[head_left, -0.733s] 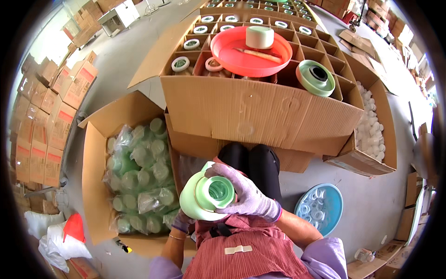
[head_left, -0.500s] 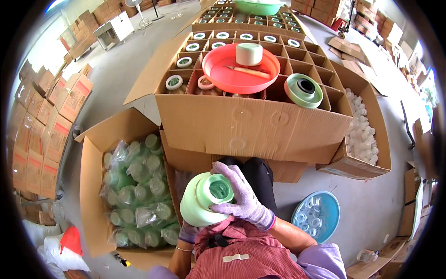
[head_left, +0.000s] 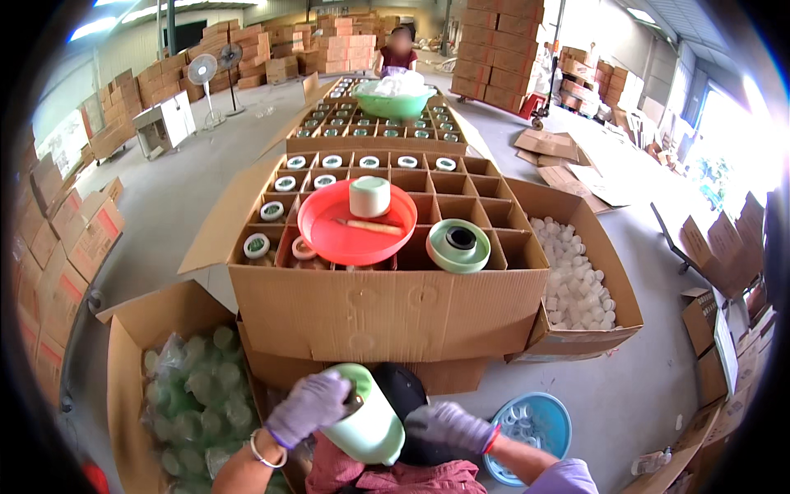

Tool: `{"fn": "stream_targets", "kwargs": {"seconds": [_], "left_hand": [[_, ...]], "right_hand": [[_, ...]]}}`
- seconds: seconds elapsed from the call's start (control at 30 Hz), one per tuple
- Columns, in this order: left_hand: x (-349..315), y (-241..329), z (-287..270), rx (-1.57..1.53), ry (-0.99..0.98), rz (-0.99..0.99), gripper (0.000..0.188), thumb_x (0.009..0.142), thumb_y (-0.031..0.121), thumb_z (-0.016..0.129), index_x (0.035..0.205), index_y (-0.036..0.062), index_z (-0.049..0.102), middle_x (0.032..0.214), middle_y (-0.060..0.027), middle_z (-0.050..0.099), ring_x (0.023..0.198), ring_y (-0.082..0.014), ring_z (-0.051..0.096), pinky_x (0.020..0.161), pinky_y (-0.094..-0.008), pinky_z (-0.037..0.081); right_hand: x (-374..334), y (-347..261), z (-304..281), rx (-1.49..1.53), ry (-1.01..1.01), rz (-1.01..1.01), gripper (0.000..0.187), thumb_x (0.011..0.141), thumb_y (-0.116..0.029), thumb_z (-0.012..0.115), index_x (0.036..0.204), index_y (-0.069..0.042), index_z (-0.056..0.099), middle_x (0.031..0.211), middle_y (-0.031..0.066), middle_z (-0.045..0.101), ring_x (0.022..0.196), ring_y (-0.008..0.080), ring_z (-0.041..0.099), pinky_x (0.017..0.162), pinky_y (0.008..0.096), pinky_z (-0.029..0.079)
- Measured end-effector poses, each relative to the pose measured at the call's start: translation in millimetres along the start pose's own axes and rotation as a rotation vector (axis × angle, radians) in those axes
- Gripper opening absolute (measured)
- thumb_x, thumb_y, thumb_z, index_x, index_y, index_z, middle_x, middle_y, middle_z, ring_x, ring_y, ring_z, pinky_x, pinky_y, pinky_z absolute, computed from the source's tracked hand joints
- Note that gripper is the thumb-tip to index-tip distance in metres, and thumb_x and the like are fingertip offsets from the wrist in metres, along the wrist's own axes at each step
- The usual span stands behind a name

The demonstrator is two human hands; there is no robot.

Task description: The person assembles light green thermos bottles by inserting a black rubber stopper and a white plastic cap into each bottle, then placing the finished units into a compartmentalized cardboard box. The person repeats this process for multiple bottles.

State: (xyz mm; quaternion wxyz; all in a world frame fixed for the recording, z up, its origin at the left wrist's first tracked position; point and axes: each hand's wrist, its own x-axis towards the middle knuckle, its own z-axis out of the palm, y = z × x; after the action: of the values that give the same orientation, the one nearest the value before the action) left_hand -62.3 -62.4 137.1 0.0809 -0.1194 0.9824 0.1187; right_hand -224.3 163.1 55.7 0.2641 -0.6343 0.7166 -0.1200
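A pale green bottle-shaped flask body (head_left: 372,432) leans over my lap, its open end tilted up to the left. My left hand (head_left: 311,405), in a grey-purple glove, grips it at that end, with fingertips at the opening. Something small and dark shows by those fingertips, too little to name. Off the flask's right side, my right hand (head_left: 453,426), gloved too, has its fingers curled together. Whether it holds anything is hidden.
Ahead stands a divided carton (head_left: 387,309) of white-capped bottles, bearing a red basin (head_left: 317,239) and a green funnel-like part (head_left: 473,262). Wrapped green flasks (head_left: 202,383) fill a left carton. White caps (head_left: 576,288) and a blue basin (head_left: 564,420) of clear rings are right.
My view has risen toward the room. The flask has turned from mouth toward me to tilted lengthwise. My right hand has come off it, and my left now grips its upper end.
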Motion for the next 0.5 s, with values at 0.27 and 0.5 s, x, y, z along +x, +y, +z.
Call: {"fn": "stream_targets", "kwargs": {"seconds": [0.27,0.5], "left_hand": [[47,-1,91,-0.199,-0.41,0.211,0.044,0.085,0.043,0.059,0.087,0.0015,0.072,0.092,-0.0219,0.071,0.088,-0.039,0.068,0.077,-0.0458,0.054],[43,-25,85,-0.371,-0.377,0.363,0.043,0.096,0.04,0.053,0.1,-0.0016,0.062,0.097,-0.0234,0.067,0.093,-0.0409,0.064,0.079,-0.0456,0.05]], "right_hand": [[77,57,-253,-0.425,0.836,-0.126,0.05,0.079,-0.018,0.07,0.128,-0.016,0.06,0.134,0.0209,0.047,0.124,0.0414,0.047,0.102,0.0493,0.043],[89,120,-269,-0.327,0.512,-0.13,0.059,0.078,-0.018,0.072,0.135,-0.016,0.056,0.115,0.0198,0.054,0.109,0.0385,0.055,0.098,0.0449,0.046]]}}
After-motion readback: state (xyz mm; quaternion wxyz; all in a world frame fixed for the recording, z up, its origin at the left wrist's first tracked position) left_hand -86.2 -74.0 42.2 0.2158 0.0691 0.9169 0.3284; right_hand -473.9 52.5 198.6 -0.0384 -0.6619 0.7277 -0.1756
